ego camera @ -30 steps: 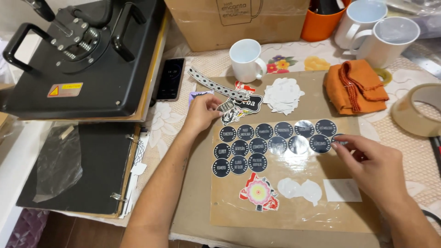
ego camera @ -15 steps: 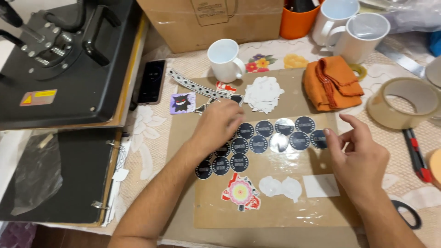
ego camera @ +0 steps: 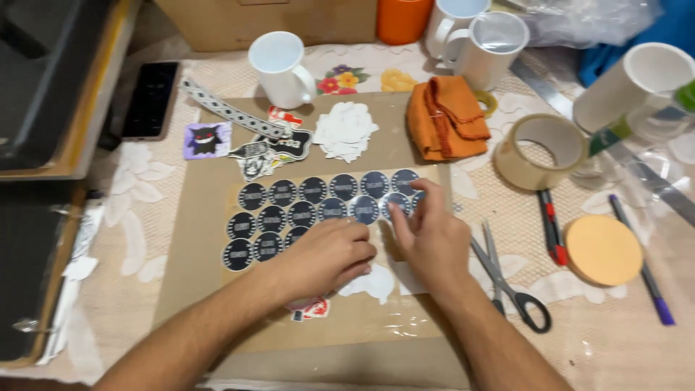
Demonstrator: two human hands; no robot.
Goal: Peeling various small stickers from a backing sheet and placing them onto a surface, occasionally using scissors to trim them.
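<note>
- Lace-patterned cloth is covering the table [ego camera: 637, 340] we are working at, with a brown cardboard sheet [ego camera: 195, 239] lying flat in front of us.
- We are resting our left hand [ego camera: 326, 257] loosely curled, palm down, on the round black stickers [ego camera: 311, 206] set in rows on the cardboard; it is grasping nothing we can see.
- We are pressing the fingertips of our right hand [ego camera: 431, 235] onto the right end of those rows, fingers bent, nothing clenched in them.
- We are seeing a white ceramic mug [ego camera: 279, 69] beyond the cardboard and a folded orange cloth [ego camera: 445, 119] on its far right corner.
- Grey metal scissors [ego camera: 507, 279] are lying just beside our right wrist, and a roll of beige tape [ego camera: 539, 152] is sitting farther right.
</note>
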